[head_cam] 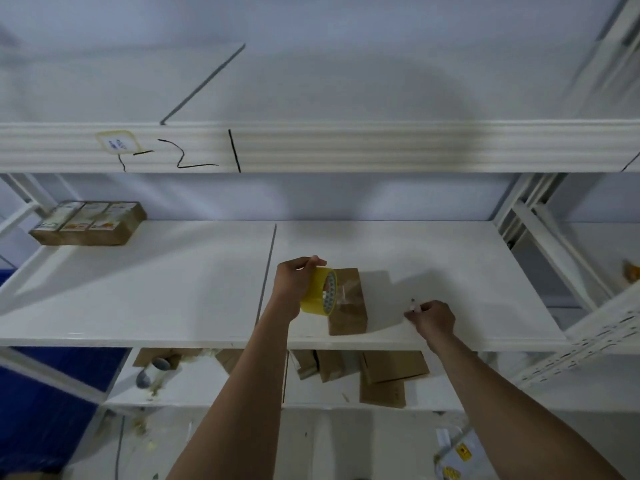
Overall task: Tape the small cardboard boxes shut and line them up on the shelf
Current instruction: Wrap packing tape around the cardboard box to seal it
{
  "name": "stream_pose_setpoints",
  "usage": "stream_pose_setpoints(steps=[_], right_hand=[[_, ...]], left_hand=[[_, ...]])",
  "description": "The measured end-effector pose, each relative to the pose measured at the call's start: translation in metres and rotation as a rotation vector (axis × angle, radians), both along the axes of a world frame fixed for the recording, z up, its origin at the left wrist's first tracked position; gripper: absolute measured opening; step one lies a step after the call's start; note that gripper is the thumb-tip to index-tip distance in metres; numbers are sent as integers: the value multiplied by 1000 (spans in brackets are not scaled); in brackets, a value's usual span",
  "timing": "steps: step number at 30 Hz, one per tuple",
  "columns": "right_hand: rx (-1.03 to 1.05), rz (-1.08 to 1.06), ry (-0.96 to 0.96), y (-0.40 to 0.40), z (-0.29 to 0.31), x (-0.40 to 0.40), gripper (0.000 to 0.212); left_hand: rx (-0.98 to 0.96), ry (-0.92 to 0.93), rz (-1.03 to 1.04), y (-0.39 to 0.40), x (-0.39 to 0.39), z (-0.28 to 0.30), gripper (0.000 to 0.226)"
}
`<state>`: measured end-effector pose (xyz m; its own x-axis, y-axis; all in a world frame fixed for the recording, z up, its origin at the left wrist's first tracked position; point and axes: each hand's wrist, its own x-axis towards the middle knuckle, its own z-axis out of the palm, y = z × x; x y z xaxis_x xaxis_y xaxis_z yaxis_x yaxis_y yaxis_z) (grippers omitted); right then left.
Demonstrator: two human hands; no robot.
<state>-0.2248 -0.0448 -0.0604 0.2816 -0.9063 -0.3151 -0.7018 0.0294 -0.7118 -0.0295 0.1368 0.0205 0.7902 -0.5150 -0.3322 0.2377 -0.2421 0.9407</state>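
The light, stiff box (347, 301) suits a side grip; beside it, left hand (294, 284) fingers clamp the tape roll (320, 291), right hand (433, 318) fingers pinch a small cutter (413, 306).

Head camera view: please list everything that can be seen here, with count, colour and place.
White metal shelf board: one, white, middle level, with a dark seam.
Small brown cardboard box: one, brown, near the board's front edge, clear tape on top.
Yellow roll of packing tape: one, yellow, against the box's left side.
Row of taped boxes: three, brown with printed tops, back left corner.
Flat cardboard pieces: several, brown, lower shelf.
Small pen-like tool: one, light with dark tip, right of the box.
Left hand: holds the roll.
Right hand: pinches the tool.
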Motion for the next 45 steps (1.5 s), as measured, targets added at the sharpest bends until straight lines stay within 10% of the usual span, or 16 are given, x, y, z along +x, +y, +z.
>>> stream_pose_setpoints(steps=[11,17,21,45], right_hand=[[-296,104,419,-5,6,15,44],[-238,481,-194,48,80,93,29],[-66,785,-173,99,107,131,33],[45,662,53,274,31,246,5]], left_hand=[[29,-9,46,10,-5,0,27],[61,-64,13,26,-4,-1,28],[85,-88,0,49,10,-2,23],[183,341,-95,240,96,-71,46]])
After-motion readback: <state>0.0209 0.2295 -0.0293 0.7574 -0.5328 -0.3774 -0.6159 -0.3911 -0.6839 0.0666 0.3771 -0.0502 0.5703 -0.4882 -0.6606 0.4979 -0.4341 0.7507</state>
